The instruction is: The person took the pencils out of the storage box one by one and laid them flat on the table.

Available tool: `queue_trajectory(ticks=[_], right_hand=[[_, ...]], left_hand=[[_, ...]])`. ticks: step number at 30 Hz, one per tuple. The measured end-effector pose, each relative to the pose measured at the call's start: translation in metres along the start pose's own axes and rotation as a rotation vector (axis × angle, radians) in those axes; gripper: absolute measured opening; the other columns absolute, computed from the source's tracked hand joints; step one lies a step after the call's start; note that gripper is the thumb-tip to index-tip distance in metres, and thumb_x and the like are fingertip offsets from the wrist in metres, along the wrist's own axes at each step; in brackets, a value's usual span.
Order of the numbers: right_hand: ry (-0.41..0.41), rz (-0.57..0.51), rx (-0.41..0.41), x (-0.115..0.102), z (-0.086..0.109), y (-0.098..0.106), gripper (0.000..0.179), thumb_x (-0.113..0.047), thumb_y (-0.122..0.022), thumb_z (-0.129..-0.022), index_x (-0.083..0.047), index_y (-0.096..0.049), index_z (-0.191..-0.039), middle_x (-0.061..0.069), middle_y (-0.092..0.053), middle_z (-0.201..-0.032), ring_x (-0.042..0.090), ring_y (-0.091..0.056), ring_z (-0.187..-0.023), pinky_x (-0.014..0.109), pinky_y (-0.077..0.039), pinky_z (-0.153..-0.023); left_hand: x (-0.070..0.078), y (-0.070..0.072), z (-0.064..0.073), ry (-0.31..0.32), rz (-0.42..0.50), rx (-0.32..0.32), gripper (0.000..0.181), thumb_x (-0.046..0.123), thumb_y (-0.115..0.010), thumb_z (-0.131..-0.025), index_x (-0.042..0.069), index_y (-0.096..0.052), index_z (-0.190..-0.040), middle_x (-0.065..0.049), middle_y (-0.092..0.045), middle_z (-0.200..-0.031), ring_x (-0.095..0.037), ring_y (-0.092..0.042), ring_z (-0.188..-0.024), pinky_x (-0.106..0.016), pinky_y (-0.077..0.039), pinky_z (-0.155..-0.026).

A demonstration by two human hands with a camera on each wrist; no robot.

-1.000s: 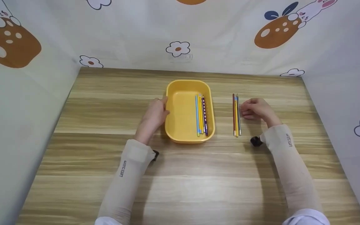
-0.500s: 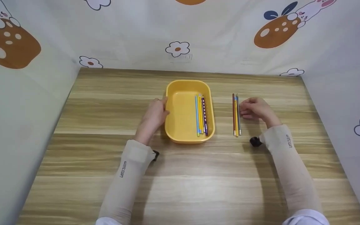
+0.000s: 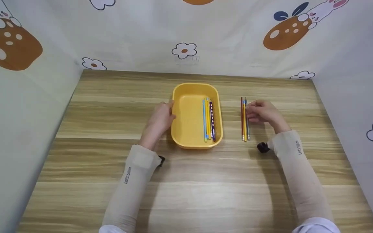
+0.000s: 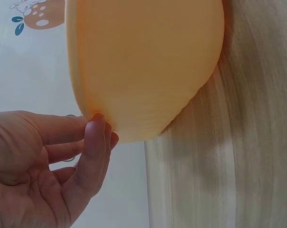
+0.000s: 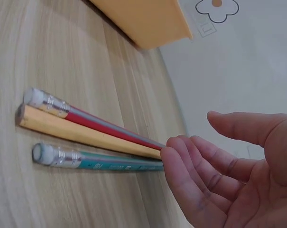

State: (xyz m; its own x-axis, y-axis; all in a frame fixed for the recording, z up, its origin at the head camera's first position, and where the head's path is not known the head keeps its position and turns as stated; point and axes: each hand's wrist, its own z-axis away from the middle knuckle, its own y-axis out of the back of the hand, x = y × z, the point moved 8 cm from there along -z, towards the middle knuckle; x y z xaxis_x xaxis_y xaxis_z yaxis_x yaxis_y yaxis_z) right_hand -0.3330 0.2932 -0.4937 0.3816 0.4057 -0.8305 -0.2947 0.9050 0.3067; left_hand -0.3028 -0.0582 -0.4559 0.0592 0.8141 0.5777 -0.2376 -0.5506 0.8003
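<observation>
My left hand [image 3: 158,119] pinches the left rim of a yellow plastic bin [image 3: 186,129]; in the left wrist view the thumb and fingers meet at the bin's edge. Along the bin's right side lie several pencils, among them a light blue pencil [image 3: 204,123] and a dark purple pencil with pale spots [image 3: 212,119]. Right of the bin, a red pencil [image 5: 110,126], a yellow pencil [image 5: 81,130] and a teal pencil [image 5: 110,161] lie side by side on the table. My right hand [image 3: 265,113] is at the teal one, fingertips overlapping it, thumb held apart from the relaxed fingers.
The wood-grain table [image 3: 199,191] ends at a patterned cloth wall [image 3: 134,42] at the back, with further walls on the left and right. Each wrist wears a small black camera, one of them the right wrist's camera [image 3: 263,147].
My right hand has shifted slightly left, so its fingertips now overlap the teal pencil. The left hand, bin and pencils stay in place.
</observation>
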Motion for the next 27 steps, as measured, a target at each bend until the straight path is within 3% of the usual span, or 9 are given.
queue_trajectory(ticks=[12, 19, 27], right_hand=[[-0.001, -0.053, 0.002, -0.013, 0.006, -0.009, 0.035, -0.022, -0.06, -0.093, 0.0, -0.048, -0.117, 0.005, -0.064, -0.09, 0.016, -0.067, -0.082, 0.032, -0.056, -0.08], [0.056, -0.009, -0.013, -0.028, 0.01, -0.019, 0.035, -0.023, -0.059, -0.093, 0.001, -0.051, -0.117, 0.004, -0.067, -0.091, 0.017, -0.068, -0.083, 0.032, -0.057, -0.076], [0.092, -0.013, -0.022, -0.043, 0.008, -0.033, 0.035, -0.021, -0.061, -0.092, 0.003, -0.052, -0.115, 0.009, -0.065, -0.095, 0.018, -0.067, -0.081, 0.038, -0.056, -0.081]], left_hand=[[-0.001, 0.0, 0.0, -0.002, 0.07, 0.01, 0.057, 0.008, -0.061, -0.09, 0.005, -0.04, -0.143, -0.021, -0.056, -0.116, -0.028, -0.053, -0.106, -0.041, -0.047, -0.092], [-0.002, 0.0, 0.0, 0.013, 0.061, 0.017, 0.059, 0.008, -0.063, -0.089, 0.007, -0.04, -0.143, -0.015, -0.056, -0.106, -0.025, -0.053, -0.093, -0.036, -0.05, -0.078], [-0.001, 0.0, 0.001, -0.011, 0.074, 0.05, 0.053, 0.009, -0.063, -0.088, 0.006, -0.046, -0.138, -0.015, -0.056, -0.1, -0.025, -0.052, -0.09, -0.038, -0.049, -0.078]])
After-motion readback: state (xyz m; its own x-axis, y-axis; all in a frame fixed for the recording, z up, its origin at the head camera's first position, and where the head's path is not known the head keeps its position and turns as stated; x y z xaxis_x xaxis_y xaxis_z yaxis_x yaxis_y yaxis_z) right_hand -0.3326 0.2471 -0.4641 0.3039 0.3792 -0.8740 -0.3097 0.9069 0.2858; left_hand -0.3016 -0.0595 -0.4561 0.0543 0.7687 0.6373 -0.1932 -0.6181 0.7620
